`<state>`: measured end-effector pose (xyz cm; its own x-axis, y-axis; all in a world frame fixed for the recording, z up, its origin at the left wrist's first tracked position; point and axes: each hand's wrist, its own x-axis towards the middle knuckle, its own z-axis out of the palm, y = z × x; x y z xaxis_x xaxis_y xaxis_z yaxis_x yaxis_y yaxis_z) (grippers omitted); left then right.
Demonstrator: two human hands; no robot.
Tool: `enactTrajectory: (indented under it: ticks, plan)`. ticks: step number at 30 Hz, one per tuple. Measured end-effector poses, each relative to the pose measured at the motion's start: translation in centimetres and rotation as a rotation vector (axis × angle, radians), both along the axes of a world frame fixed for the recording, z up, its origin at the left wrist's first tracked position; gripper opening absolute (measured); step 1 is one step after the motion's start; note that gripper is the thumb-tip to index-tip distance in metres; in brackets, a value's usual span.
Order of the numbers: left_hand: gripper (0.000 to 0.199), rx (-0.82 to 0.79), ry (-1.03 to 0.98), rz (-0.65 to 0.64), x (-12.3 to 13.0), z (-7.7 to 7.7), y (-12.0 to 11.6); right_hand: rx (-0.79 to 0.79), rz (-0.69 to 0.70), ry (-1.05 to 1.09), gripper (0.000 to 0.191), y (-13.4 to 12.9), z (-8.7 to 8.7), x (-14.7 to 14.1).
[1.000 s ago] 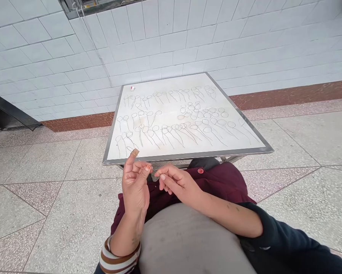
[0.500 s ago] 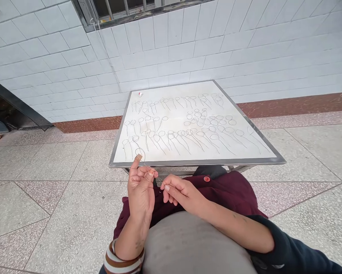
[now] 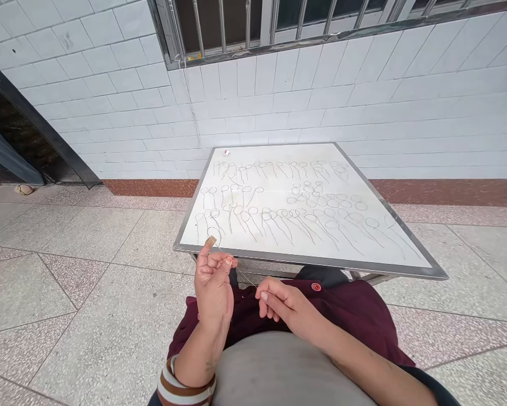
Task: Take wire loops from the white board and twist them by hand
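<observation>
A thin wire (image 3: 245, 276) with a round loop at its far end runs between my two hands. My left hand (image 3: 214, 279) pinches it between thumb and finger, with the loop by the raised, tape-wrapped fingertip. Thumb and forefinger of my right hand (image 3: 281, 301) close on the wire's lower end. Beyond the hands is a white table (image 3: 274, 183) with a grey metal rim. Rows of thin looped wires (image 3: 372, 223) lie on it, many with long tails, and a cluster of small rings (image 3: 308, 189) lies right of the middle.
A small red-and-white object (image 3: 226, 153) is at the table's far left corner. The table's far edge is close to a tiled wall (image 3: 253, 101) with a barred window (image 3: 245, 28). My lap, under dark red cloth (image 3: 342, 310), is below the near edge.
The view has shifted, showing more of the window. My right hand is a little farther from my left, and a length of wire now shows between them.
</observation>
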<state>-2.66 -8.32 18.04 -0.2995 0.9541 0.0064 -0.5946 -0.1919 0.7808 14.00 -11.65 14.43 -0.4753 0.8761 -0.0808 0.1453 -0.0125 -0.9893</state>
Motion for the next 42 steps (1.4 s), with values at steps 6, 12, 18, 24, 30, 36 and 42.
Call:
enactTrajectory:
  ticks: [6,12,18,24,30,36,42]
  plan:
    - [0.058,0.035,0.013,0.030,-1.0,0.7,0.4,0.019,-0.210,0.003,0.033,0.3,-0.4,0.7]
    - [0.057,-0.045,-0.084,-0.291,0.6,-0.3,-0.6,0.142,-0.192,0.068,0.027,0.9,2.1,-0.4]
    - [0.058,-0.086,-0.057,-0.373,0.7,-0.6,-0.8,0.060,-0.169,0.184,0.019,0.8,2.5,-1.4]
    - [0.055,-0.068,0.073,-0.253,0.9,-0.5,-0.6,0.103,-0.276,0.067,0.014,0.9,2.0,-1.5]
    - [0.050,-0.059,0.150,-0.155,0.7,-0.7,-0.4,0.153,-0.278,0.004,0.009,0.9,1.8,-1.7]
    - [0.049,-0.056,0.161,-0.120,0.6,-0.4,-0.6,0.159,-0.267,-0.017,0.011,0.5,1.8,-1.8]
    - [0.057,-0.058,0.198,-0.196,0.7,-0.2,-0.9,0.164,-0.325,0.075,0.016,1.5,2.6,-1.2]
